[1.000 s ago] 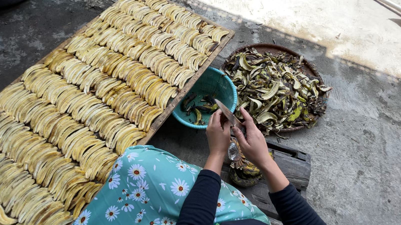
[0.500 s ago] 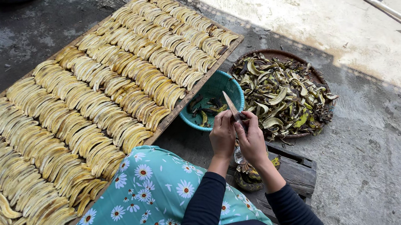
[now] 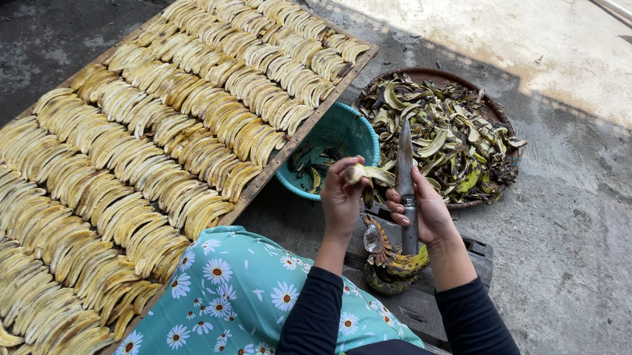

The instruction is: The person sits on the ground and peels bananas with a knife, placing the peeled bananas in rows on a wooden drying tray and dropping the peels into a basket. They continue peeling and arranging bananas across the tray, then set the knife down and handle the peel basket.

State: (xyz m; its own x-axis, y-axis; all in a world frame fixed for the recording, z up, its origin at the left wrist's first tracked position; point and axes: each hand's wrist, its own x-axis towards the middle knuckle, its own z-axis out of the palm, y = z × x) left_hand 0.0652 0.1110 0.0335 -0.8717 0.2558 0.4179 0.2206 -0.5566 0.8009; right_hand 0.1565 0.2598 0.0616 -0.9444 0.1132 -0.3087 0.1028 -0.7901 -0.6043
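Peeling a banana (image 3: 357, 173) above the teal bowl (image 3: 342, 128) — left hand (image 3: 342, 198) closed around it, right hand (image 3: 421, 209) gripping a knife (image 3: 405, 171), blade up. Best kept shallow, edge turned off the fingers — peels dropped toward the basket (image 3: 501, 113), flesh bound for the tray (image 3: 290, 147).

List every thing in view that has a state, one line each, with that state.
Left hand: closed around a partly peeled banana.
Right hand: gripping a knife, blade pointing up.
Drying rack: filled with rows of peeled bananas.
Teal basin: holds a few peels.
Round tray: heaped with peels.
Banana bunch: unpeeled, below the hands.
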